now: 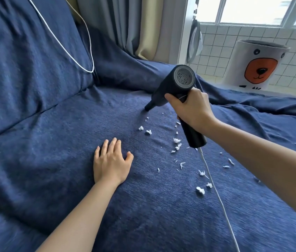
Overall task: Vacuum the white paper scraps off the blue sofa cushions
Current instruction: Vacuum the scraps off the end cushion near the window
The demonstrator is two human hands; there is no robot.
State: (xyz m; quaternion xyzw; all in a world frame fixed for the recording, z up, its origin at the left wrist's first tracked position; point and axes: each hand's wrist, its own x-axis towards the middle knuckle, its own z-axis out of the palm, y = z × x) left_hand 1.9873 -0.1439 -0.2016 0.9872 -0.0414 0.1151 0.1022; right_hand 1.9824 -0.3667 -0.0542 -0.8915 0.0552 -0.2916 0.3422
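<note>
- Nearest, low in view: two bare forearms reaching out over the blue sofa cushion (56, 146), with a white cord (216, 193) trailing back toward the near right edge.
- Left hand (110, 161) laid flat on the cushion, fingers straight and slightly spread, holding nothing; seems to be steadying the fabric, left of the scraps and not touching them.
- Right hand (191, 108) wrapped firmly round the handle of the black handheld vacuum (177, 84), fingers and thumb curled right round it.
- Hands well apart, the litter lying between and to the right of them.
- Vacuum tilted with the nozzle (148, 107) pointing down and left, tip at or just above the fabric at the far end of the scatter; actual contact too close to call.
- White paper scraps (177, 142) strewn in a loose trail from just near of the nozzle toward the near right; a few stray bits farther right beyond the right forearm.
- Handling, as a judgement: scraps feather-light, soft, torn small, likely to lift at once or skitter if blown; best taken by suction, not by fingers.
- Cushion cover soft and loose, already wrinkled, so apt to bunch or get sucked up unless pressed taut.
- Vacuum rigid, one-hand weight by the look of it; handle is the place to hold, with the cord kept clear of the nozzle.
- Most of the litter not yet collected.
</note>
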